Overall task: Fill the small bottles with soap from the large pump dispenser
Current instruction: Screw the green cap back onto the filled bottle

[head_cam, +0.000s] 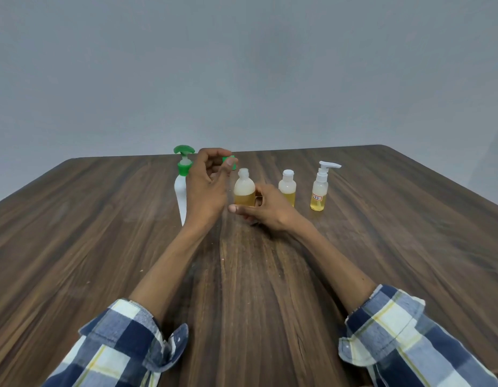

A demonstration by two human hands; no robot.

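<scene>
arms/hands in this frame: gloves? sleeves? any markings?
No gloves: both the left hand and right hand are bare, forearms uncovered. Each arm wears a plaid shirt sleeve, left sleeve and right sleeve, checked in navy, blue-grey and cream with thin yellow lines, cuffs rolled back. No rings, watch or markings visible.

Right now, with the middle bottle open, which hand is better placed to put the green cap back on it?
Left, probably. The left hand pinches the green cap just up and left of the open bottle's neck, while the right hand grips that bottle's base, steadying it.
</scene>
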